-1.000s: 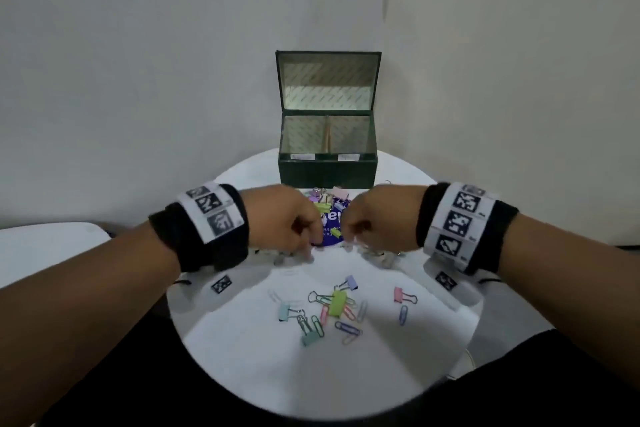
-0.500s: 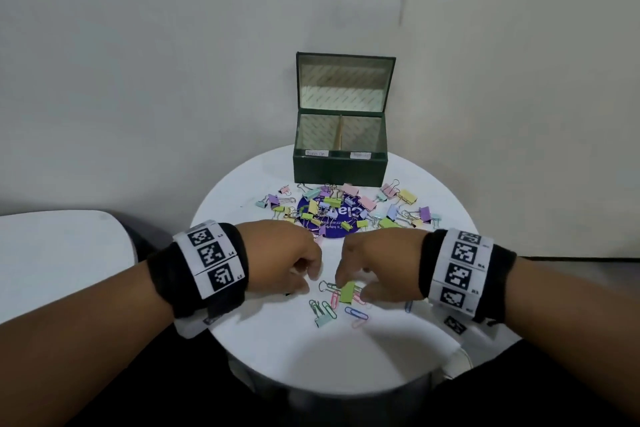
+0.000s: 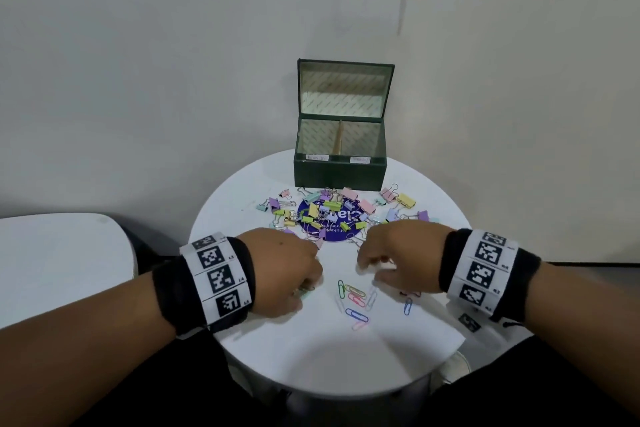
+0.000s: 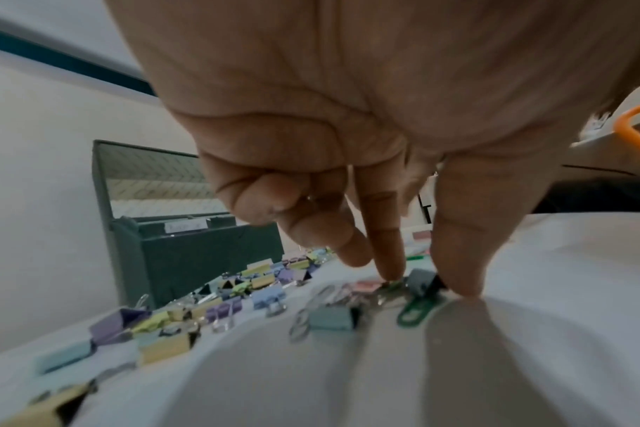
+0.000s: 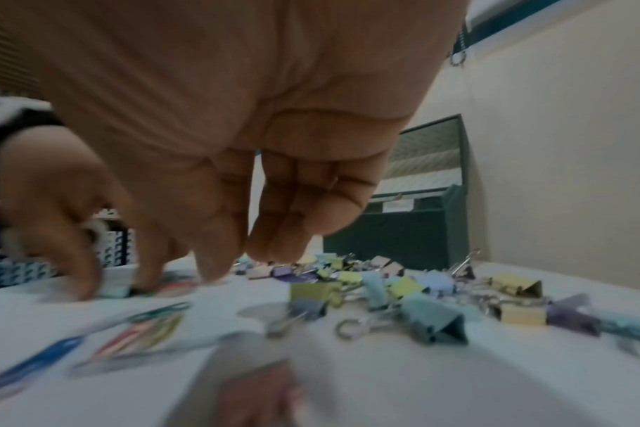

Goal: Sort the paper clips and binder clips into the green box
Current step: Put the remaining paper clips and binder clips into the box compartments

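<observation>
The green box (image 3: 339, 172) stands open at the table's far edge, with a divider and two labels. In front of it lies a pile of pastel binder clips (image 3: 332, 210). Nearer me, several paper clips (image 3: 353, 300) lie loose between my hands. My left hand (image 3: 306, 289) reaches down, and its index finger and thumb pinch a grey binder clip (image 4: 420, 281) on the table. Beside it lie a green paper clip (image 4: 417, 307) and more binder clips (image 4: 331, 317). My right hand (image 3: 372, 269) hovers to the right of the paper clips. Its fingers (image 5: 216, 260) point down and hold nothing I can see.
The round white table (image 3: 311, 357) is small, and its near edge is close to my forearms. A purple printed disc (image 3: 341, 220) lies under the clip pile. Another white table (image 3: 62, 260) stands at the left. A pink binder clip (image 3: 412, 294) peeks from under my right hand.
Both hands drew back from the pile by the box to the near group. The binder clips there moved under my left hand, leaving paper clips in the open.
</observation>
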`<state>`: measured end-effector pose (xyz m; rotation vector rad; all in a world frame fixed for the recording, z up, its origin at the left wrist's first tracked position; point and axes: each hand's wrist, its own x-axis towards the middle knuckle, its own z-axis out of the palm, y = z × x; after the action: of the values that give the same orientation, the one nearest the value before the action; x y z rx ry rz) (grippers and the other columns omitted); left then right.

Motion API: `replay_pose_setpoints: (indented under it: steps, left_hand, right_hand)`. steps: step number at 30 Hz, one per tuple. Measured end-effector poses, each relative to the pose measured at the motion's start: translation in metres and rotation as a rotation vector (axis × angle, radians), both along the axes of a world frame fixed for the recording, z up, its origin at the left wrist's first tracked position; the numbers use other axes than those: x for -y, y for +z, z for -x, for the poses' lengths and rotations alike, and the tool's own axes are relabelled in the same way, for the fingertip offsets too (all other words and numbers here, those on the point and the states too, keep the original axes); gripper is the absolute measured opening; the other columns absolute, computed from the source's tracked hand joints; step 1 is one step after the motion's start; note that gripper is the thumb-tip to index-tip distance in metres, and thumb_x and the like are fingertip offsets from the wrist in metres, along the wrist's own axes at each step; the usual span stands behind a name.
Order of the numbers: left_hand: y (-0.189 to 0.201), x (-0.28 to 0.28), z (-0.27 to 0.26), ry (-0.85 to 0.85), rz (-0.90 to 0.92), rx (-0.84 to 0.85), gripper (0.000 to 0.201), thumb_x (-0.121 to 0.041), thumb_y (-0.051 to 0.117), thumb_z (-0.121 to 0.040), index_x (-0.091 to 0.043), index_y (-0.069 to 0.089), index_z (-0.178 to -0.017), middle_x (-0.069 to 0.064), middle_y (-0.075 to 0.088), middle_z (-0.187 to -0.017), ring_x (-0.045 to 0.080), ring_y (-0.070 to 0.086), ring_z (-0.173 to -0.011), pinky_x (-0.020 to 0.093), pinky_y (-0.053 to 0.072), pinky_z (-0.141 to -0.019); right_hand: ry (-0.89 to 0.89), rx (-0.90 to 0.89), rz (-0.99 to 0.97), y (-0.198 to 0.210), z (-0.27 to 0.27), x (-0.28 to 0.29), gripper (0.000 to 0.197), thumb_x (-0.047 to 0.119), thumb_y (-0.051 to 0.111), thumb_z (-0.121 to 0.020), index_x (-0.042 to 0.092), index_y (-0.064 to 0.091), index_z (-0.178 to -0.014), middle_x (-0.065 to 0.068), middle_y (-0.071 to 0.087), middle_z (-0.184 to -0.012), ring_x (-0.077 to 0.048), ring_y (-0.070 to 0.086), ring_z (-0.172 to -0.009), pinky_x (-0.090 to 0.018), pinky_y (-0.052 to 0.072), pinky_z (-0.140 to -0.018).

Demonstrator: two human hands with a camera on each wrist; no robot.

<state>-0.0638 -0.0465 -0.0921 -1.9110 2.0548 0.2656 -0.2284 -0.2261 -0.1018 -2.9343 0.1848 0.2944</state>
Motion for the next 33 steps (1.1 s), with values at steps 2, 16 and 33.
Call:
replay_pose_setpoints:
  steps: [2,16,33]
  left_hand:
    - [0.001,0.007,0.002,-0.017,0.018,-0.043,0.032,-0.049,0.058,-0.088,-0.037,0.057,-0.118,-0.012,0.053,-0.110,0.015,0.055,-0.104,0.035,0.049,-0.085]
    - [-0.021,0.031,0.020,-0.196,0.014,0.020,0.020,-0.026,0.040,-0.096,-0.023,0.059,-0.101,-0.001,0.060,-0.099,0.026,0.061,-0.091,0.041,0.054,-0.076]
    - [-0.001,0.042,-0.060,1.066,0.120,-1.785,0.014,-0.012,0.053,-0.097,-0.007,0.065,-0.090,0.008,0.064,-0.074,0.009,0.060,-0.052,0.017,0.052,-0.044]
  right_hand:
    - [0.046,-0.095,0.034,-0.005,0.003,-0.011,0.032,0.032,0.063,-0.086,0.036,0.064,-0.118,0.010,0.060,-0.111,-0.016,0.060,-0.100,-0.035,0.052,-0.086]
    - [-0.041,0.048,-0.148,-0.002,0.011,-0.003,0.009,0.021,0.052,-0.077,0.031,0.054,-0.076,0.007,0.063,-0.075,-0.014,0.057,-0.070,-0.029,0.053,-0.070]
    - [-0.149,-0.052,-0.223,-0.005,0.047,0.016,0.016,0.024,0.066,-0.082,0.033,0.074,-0.093,0.013,0.048,-0.063,-0.003,0.043,-0.057,-0.016,0.037,-0.061]
